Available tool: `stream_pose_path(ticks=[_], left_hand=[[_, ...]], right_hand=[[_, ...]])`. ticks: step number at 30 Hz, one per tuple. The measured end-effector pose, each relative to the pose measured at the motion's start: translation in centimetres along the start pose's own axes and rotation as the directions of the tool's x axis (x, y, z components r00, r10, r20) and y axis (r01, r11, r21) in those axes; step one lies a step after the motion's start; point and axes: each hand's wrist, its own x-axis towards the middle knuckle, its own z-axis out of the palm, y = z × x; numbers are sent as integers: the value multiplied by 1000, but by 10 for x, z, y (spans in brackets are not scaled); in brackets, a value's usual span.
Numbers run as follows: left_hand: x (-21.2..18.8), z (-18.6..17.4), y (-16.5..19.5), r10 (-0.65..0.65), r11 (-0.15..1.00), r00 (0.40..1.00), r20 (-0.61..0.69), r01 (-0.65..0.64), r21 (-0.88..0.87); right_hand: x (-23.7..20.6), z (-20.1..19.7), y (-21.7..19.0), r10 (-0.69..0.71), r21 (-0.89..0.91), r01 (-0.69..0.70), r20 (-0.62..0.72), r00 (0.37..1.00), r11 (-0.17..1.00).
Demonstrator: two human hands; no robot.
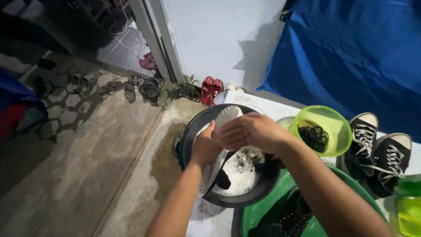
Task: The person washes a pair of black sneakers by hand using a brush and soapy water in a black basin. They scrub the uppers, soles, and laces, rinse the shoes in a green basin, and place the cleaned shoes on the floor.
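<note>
- Both hands meet over the black basin (188, 145), which stands on the concrete floor (87, 175) by the wall's foot
- Left hand (206, 147) and right hand (247, 131) are both closed on a white shoe (226, 116) held sole-up above the soapy water (239, 177); a dark strap or lace hangs from it into the foam
- Wet and soapy, the shoe probably feels slippery; its sole looks stiff and the upper softer, so the sole edges seem the surest hold, and it should be light
- A lime bowl (337, 125) with dark laces sits just right of the basin, a green tub (250, 217) near the lower edge, and black sneakers (379, 153) farther right
</note>
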Motion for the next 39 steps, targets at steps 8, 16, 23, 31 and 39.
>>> stream_pose_path(ticks=[8, 16, 23, 31, 39], left_hand=[[-3, 1, 32, -169, 952, 971, 169, 117, 281], [11, -29, 28, -228, 911, 967, 115, 170, 377], [13, -30, 13, -272, 867, 953, 131, 184, 463], [8, -26, -11, -343, 873, 933, 108, 274, 404], [4, -21, -30, -393, 876, 909, 137, 325, 356]], right_hand=[[-11, 1, 4, -169, -328, 19, -438, 883, 944], [-13, -6, 60, 119, 374, 186, -658, 744, 909], [-1, 0, 86, 293, 633, 288, -651, 700, 719], [2, -7, 54, 116, 55, -104, -316, 942, 993], [12, -10, 43, -9, -362, -107, -305, 952, 926]])
